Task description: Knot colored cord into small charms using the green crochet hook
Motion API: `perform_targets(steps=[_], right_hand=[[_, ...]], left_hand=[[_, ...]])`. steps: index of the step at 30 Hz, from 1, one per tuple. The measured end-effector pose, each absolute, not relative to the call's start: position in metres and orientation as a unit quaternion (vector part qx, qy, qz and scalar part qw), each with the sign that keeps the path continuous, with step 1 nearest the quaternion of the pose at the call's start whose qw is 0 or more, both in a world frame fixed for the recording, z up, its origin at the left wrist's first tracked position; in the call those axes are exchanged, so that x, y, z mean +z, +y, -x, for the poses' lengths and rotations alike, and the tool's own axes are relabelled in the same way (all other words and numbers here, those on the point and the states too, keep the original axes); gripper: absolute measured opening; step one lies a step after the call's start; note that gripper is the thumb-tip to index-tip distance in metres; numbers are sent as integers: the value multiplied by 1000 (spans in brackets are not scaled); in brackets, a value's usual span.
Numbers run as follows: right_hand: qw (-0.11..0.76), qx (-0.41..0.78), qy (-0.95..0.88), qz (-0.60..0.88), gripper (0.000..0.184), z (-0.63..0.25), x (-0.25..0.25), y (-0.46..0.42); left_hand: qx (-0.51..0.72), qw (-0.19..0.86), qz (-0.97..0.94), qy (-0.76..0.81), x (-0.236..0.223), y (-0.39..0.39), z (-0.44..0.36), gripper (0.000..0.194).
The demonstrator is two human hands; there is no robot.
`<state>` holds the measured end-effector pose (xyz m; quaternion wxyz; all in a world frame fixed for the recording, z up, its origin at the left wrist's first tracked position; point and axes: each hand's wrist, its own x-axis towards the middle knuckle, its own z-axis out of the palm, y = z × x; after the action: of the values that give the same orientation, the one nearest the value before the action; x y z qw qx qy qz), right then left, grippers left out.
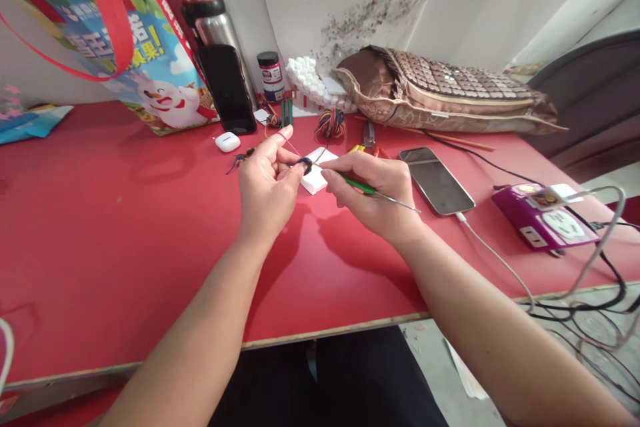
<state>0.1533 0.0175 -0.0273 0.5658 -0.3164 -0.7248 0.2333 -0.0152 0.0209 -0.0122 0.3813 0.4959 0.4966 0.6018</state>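
Observation:
My left hand (267,180) is closed in a pinch on a small dark knotted piece of thread (305,163), with a thin pink strand running up from it. My right hand (373,193) is closed on a slim crochet hook (385,193) with a green grip; its metal shaft sticks out to the right and its tip points at the dark piece. Both hands hover over the red table (125,213). A small white block (317,177) lies just beneath them. A bundle of multicoloured thread (331,123) sits behind.
A smartphone (437,180) on a white cable lies right of my hands, with a purple power strip (545,217) and tangled cables beyond. At the back stand a gift bag (125,40), a steel flask (210,13), a black phone (227,88), an earbud case (227,141) and a brown purse (445,90).

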Motion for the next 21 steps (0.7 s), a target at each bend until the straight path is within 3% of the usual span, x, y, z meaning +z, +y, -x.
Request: perform_targets(steps=[11, 16, 21], right_hand=[[553, 407, -622, 377, 16, -162, -11, 22], [529, 512, -565, 372, 20, -172, -5, 29], [524, 583, -501, 365, 18, -178, -4, 35]], left_hand=[[548, 370, -563, 496, -7, 17, 18, 45], [532, 435, -567, 454, -3, 17, 22, 36], [543, 522, -509, 417, 0, 15, 24, 44]])
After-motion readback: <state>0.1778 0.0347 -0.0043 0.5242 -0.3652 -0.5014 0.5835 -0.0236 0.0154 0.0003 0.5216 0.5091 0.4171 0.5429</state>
